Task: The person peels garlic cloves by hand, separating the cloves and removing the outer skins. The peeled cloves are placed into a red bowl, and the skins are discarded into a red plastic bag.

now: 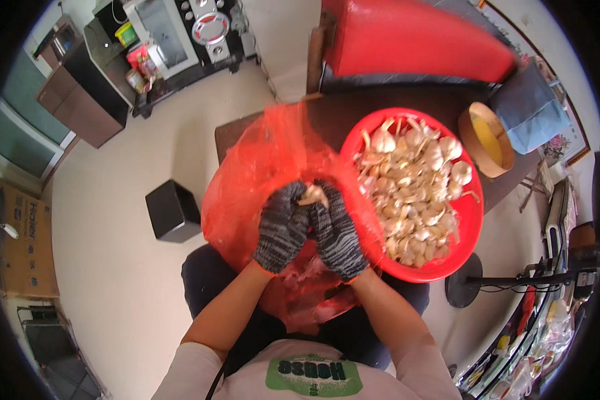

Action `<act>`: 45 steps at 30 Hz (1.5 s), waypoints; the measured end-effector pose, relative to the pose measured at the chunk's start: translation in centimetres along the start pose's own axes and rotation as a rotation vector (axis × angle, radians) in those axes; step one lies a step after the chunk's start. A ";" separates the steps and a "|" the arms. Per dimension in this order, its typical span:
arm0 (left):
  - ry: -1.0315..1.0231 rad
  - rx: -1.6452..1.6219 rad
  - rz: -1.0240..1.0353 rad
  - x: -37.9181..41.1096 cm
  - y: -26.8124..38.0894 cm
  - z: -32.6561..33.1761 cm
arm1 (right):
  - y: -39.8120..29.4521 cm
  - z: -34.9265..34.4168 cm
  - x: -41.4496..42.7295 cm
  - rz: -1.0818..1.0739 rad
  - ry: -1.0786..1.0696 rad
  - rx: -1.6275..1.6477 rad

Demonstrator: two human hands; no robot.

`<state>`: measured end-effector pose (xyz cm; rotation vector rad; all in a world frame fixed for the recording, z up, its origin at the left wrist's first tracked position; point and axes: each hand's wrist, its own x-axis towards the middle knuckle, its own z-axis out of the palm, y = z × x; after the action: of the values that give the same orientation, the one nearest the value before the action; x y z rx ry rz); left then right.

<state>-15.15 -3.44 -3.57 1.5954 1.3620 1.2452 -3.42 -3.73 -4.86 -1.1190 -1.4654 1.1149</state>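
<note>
Both of my hands wear grey-and-black knitted work gloves and meet over a red plastic bag (235, 200), which lies open across my lap. Between my left hand (283, 225) and my right hand (336, 227), the fingers grip a piece of garlic (313, 195) from both sides. Papery skins show inside the bag below the gloves. To the right, a red plastic basin (472, 240) holds loose garlic cloves (405, 200) and several whole bulbs (383, 140); the bag's edge touches its left rim.
The basin rests on a dark table (240, 132). A round wooden-walled container (486, 140) and a blue fabric bag (530, 107) are behind it. A black box-shaped bin (172, 211) stands on the floor at left. A black round stand base (464, 282) is at right.
</note>
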 end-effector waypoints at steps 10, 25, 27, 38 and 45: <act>0.088 -0.025 0.084 1.1 0.8 0.4 | -1.7 -0.6 0.7 0.131 -0.026 0.351; 0.215 -0.081 0.237 1.5 3.1 0.2 | 0.8 -0.7 0.9 0.309 -0.083 0.590; 0.001 -0.030 0.246 2.9 5.4 1.7 | 2.7 -0.2 0.9 -0.041 -0.013 0.247; -0.014 0.260 0.370 3.7 5.0 -1.3 | -3.1 -2.3 0.6 0.267 -0.029 0.675; 0.121 0.238 0.277 1.5 2.9 -0.2 | -2.0 -1.2 1.1 0.076 0.052 0.527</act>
<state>-14.40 -2.61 -0.49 1.9543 1.4443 1.4016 -2.58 -2.83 -2.59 -0.8250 -1.0069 1.4090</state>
